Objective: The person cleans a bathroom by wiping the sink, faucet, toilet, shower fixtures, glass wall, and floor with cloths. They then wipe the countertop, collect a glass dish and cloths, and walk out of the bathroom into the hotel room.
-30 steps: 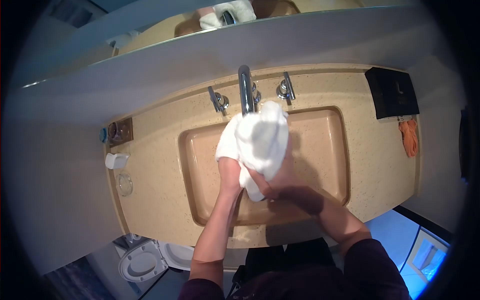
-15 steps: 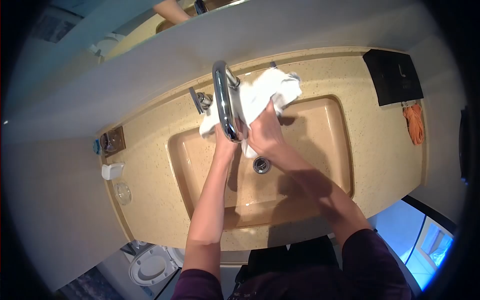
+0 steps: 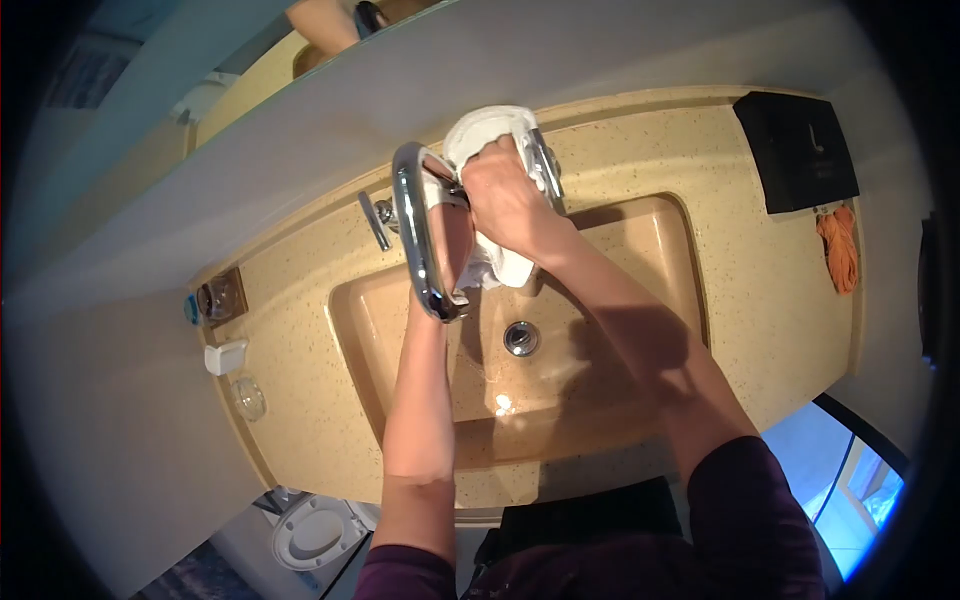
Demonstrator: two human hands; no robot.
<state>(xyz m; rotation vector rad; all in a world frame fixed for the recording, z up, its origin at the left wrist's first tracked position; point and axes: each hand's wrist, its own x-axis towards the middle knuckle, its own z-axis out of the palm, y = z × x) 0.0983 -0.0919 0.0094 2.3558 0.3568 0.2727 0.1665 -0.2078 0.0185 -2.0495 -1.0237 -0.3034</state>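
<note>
A white cloth (image 3: 490, 128) is bunched behind the curved chrome faucet (image 3: 412, 220), between the spout and the right tap handle (image 3: 547, 165). My right hand (image 3: 507, 200) presses on it with fingers bent into its folds. My left hand (image 3: 450, 235) is partly hidden behind the spout, beside the cloth; its fingers are mostly out of sight. The lower end of the cloth hangs over the back edge of the tan sink (image 3: 600, 420). On the left stands the other tap handle (image 3: 376, 220).
On the right of the counter (image 3: 770, 300) lie a black pouch (image 3: 800, 155) and an orange bundle (image 3: 838, 250). At the left end are a glass (image 3: 220, 298), a white holder (image 3: 226, 357) and a clear dish (image 3: 248, 398). A metal drain (image 3: 521, 339) shows in the sink.
The cloth and both hands have moved from over the sink to the back, around the faucet base. The cloth has come off the spout's front, and the drain is now visible.
</note>
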